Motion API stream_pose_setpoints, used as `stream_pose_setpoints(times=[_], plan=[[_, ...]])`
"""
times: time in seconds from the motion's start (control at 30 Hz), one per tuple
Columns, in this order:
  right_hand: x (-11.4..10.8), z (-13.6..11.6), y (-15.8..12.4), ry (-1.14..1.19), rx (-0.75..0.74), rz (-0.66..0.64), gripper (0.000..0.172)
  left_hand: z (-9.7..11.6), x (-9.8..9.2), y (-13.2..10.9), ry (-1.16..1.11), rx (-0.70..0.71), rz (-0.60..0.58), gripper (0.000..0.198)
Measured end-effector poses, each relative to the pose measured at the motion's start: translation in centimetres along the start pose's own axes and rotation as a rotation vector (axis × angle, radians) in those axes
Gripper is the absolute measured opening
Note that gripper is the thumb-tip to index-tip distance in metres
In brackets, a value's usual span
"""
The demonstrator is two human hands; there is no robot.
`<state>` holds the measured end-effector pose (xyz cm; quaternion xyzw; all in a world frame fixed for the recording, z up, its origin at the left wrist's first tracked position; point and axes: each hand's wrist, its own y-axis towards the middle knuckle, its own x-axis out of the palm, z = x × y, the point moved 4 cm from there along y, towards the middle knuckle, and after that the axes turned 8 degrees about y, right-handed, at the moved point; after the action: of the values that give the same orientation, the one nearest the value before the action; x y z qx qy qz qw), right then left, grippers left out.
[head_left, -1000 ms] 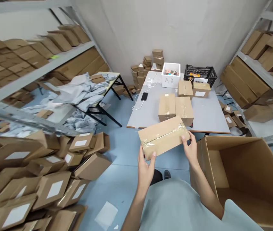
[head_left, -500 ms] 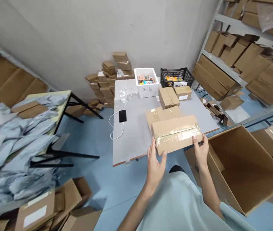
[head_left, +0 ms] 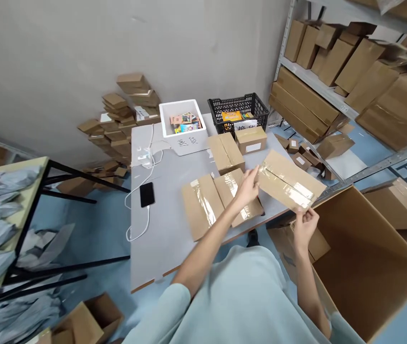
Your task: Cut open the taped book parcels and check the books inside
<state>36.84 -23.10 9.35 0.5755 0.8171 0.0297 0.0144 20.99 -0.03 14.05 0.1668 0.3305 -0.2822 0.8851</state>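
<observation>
A taped cardboard box [head_left: 285, 179] hangs tilted above the right side of the table [head_left: 160, 253], held at two ends. My left hand [head_left: 248, 188] grips its left edge, fingers closed around it. At its lower right corner, my right hand [head_left: 304, 227] pinches the cardboard near a shiny strip of tape. Two more taped boxes lie side by side on the table below my left arm: a left one [head_left: 198, 210] and a right one [head_left: 234, 184], partly hidden by the arm. Just right of my right hand stands a large open carton [head_left: 361, 258].
Behind are a white foam box [head_left: 192, 143], a black crate [head_left: 237, 102] and two small cartons [head_left: 225, 150]. A phone [head_left: 147, 195] with a white cable lies on the left. Metal shelves [head_left: 311, 76] full of boxes stand right; a side table [head_left: 27, 177] holds grey bags.
The held box has moved right and turned, from over the table's front towards the large carton. Both hands kept hold of it. The view has shifted to the right.
</observation>
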Motion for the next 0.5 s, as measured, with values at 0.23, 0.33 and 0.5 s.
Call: stream_pose_setpoints(times=[0.23,0.33,0.5], plan=[[3.1,10.0,3.3,-0.158,0.321,-0.283,0.080,-7.1,7.5,9.7,0.285,-0.254,-0.228,0.073],[3.6,13.0,3.4,-0.254,0.409,-0.384,0.085,-9.3,9.1,10.1,0.319,-0.306,-0.256,0.085],[4.1,13.8,3.7,-0.331,0.501,-0.704,0.079,-11.2,8.2,7.5,0.294,-0.316,-0.242,0.081]])
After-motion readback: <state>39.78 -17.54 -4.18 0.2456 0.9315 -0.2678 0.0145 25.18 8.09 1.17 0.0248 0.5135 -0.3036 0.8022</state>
